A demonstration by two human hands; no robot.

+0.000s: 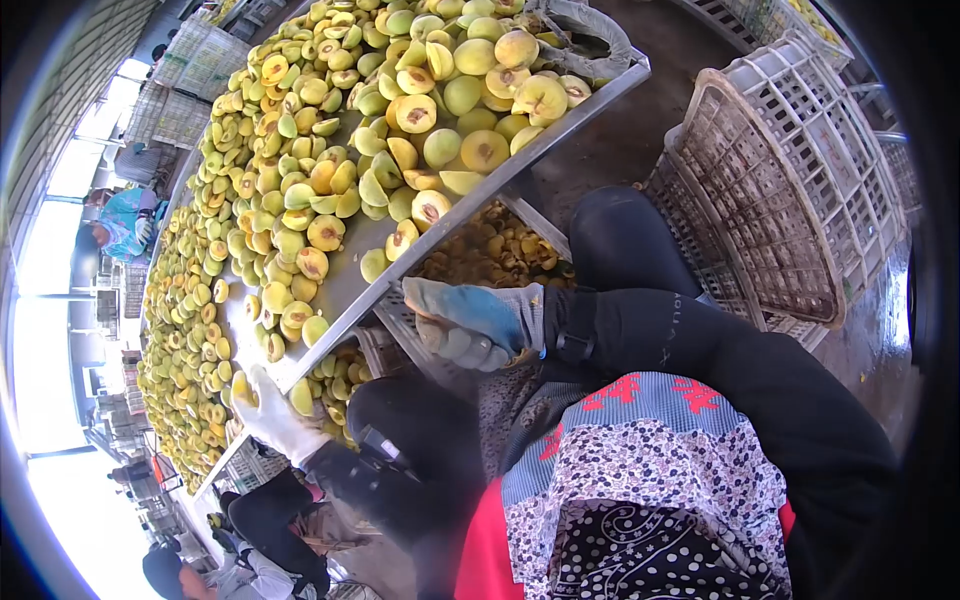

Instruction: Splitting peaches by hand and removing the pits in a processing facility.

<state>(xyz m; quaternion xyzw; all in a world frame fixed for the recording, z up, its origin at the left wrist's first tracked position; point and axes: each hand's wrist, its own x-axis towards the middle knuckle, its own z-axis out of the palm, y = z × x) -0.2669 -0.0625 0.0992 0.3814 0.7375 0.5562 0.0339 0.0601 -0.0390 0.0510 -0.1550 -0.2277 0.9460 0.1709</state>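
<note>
My left hand, in a white glove, is at the metal table's edge. Its thumb and fingers close round a yellow-green peach half. My right hand, in a grey and blue glove, hangs in front of the table edge above my lap. Its fingers are curled in; whatever they may hold is hidden. Many halved peaches lie heaped on the metal table, some with the brown-red pit hollow facing up. Below the edge, between my hands and knees, more cut pieces lie in a container.
A dirty white plastic crate leans on its side at my right, near my knee. A grey ring-shaped bundle sits on the table's far corner. Co-workers sit along the left side, one close by. Stacked crates stand behind.
</note>
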